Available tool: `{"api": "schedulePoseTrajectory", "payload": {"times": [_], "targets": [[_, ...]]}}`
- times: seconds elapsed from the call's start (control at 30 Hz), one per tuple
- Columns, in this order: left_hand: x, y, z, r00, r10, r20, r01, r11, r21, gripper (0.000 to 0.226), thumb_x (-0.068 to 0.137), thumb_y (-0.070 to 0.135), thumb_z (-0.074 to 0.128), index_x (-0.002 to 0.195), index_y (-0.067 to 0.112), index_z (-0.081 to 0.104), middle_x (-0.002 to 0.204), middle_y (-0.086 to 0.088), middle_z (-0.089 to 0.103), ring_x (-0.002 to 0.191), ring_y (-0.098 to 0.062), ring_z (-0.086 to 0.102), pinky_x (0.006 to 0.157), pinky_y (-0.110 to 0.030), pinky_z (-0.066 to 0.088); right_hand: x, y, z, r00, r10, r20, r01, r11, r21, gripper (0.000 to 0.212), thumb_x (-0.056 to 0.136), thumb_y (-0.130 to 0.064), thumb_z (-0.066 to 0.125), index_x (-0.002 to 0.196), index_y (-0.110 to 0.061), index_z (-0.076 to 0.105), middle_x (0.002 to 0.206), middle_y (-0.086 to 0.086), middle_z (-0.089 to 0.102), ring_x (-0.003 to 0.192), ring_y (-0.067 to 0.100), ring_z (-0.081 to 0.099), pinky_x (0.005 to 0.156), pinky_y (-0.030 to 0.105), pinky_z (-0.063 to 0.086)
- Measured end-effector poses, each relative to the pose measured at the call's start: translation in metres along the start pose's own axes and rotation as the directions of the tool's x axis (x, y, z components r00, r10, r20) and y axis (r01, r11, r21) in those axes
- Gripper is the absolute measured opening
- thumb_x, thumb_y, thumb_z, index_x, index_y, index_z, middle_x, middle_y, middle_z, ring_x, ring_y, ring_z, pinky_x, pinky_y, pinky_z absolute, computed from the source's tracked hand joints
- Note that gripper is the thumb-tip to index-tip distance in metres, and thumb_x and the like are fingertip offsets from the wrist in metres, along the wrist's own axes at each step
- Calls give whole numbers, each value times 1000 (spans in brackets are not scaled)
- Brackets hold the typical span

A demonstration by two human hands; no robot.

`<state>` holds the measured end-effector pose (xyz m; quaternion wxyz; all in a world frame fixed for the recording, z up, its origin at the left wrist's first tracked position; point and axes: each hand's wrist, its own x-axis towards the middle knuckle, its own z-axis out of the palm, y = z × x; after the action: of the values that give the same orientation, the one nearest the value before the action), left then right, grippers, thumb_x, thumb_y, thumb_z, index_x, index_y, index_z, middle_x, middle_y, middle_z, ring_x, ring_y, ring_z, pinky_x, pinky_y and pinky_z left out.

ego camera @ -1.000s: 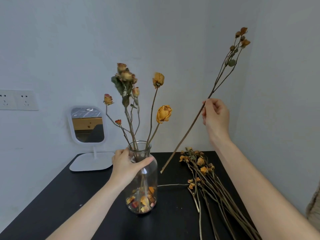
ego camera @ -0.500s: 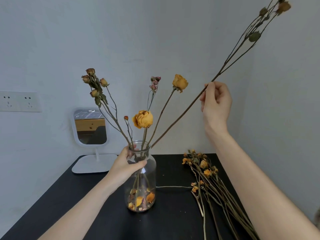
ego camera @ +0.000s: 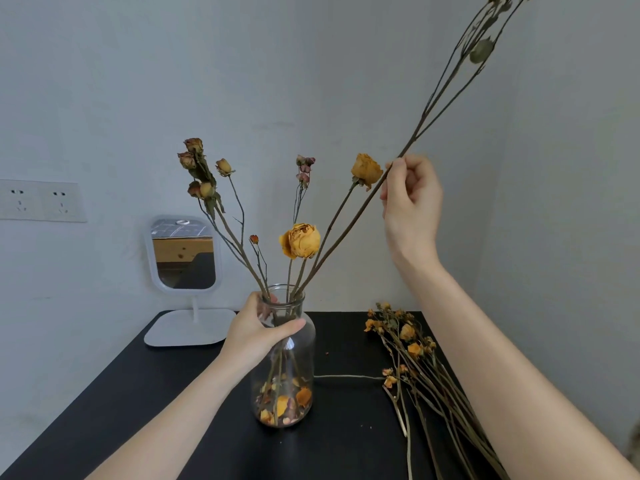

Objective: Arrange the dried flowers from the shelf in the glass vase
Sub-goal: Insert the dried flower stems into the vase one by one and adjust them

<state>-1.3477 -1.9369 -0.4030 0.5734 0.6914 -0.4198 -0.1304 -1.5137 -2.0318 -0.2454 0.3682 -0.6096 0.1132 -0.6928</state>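
Head view: the left grip [ego camera: 256, 336] is wrapped around the neck of the glass vase [ego camera: 299, 362], with the thumb on the front of the glass and the fingers behind it. The vase stands upright on the black surface [ego camera: 138, 393] and has loose petals [ego camera: 284, 405] at its bottom. Several dried flowers stand in it already, among them a big yellow rose [ego camera: 301, 240] just above the mouth.

The right grip [ego camera: 412, 199] is raised up and to the right of the vase, and it pinches a long thin stem [ego camera: 367, 201] between the thumb and the curled fingers. The low end of this stem is inside the mouth of the vase. The stem leans strongly to the right, and its branched top goes out of the picture at the upper edge.

A bundle of dried flowers [ego camera: 415, 362] lies flat on the surface, to the right of the vase and apart from it. A small white mirror [ego camera: 183, 258] stands at the back left, and a wall socket [ego camera: 41, 200] is on the wall beside it.
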Motion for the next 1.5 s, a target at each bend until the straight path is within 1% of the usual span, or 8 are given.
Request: {"api": "schedulePoseTrajectory", "payload": {"times": [0.27,0.47,0.57,0.67,0.87,1.03,1.23,1.5], "targets": [[2,-3,1,1000,4,-2,-4,1000,2,54,60,46,81,101,39,46,98,24,55,91,4,51,68,-12,39,-20,17,10,950,122,288,-89,988,-126,14,96,-16,47,88,-17,57,62,-3,58,48,5,46,44,14,36],[2,-5,1,1000,4,0,-4,1000,-17,61,59,48,81,108,37,47,102,23,57,96,3,52,73,-16,41,-25,23,15,926,155,344,-69,965,-252,14,95,-17,51,93,-9,63,62,-1,59,44,2,47,47,11,40],[1,-6,2,1000,-1,-3,1,1000,-19,60,60,48,81,109,34,48,103,21,57,97,0,53,79,-20,43,-26,24,20,881,189,434,-17,929,-371,17,93,-19,54,91,-8,66,60,-3,60,38,-1,47,45,8,38],[-1,-5,2,1000,4,-3,-4,1000,-21,60,60,48,80,108,33,48,102,21,58,95,2,53,73,-16,42,-32,29,25,819,294,493,-31,880,-474,14,91,-17,56,90,-8,67,63,2,63,33,-2,46,39,8,37],[-2,-3,2,1000,12,-11,-12,1000,-14,54,60,47,80,102,38,46,98,23,58,91,5,53,68,-12,40,-50,45,29,742,417,525,-60,821,-568,15,92,-17,55,77,-18,60,57,-1,61,29,4,45,36,9,36],[-2,-4,3,1000,8,-23,-9,1000,-27,50,58,48,81,94,40,48,93,21,62,87,6,57,65,-12,41,-62,54,29,676,463,573,-47,803,-594,14,93,-20,55,100,-14,66,53,-3,60,27,3,44,39,12,37],[-3,-4,3,1000,18,-9,-18,1000,-18,46,62,46,80,94,42,46,95,23,59,89,7,55,65,-10,39,-60,50,31,721,444,531,-192,865,-463,19,92,-23,58,97,-7,67,53,-2,60,29,6,44,37,10,36],[-1,-3,-2,999,-16,37,18,998,-53,48,61,45,80,96,40,48,98,21,60,92,2,56,68,-14,41,-63,51,26,690,480,542,-204,848,-490,18,93,-21,56,96,-9,69,52,-2,59,29,5,43,39,10,39]]}}
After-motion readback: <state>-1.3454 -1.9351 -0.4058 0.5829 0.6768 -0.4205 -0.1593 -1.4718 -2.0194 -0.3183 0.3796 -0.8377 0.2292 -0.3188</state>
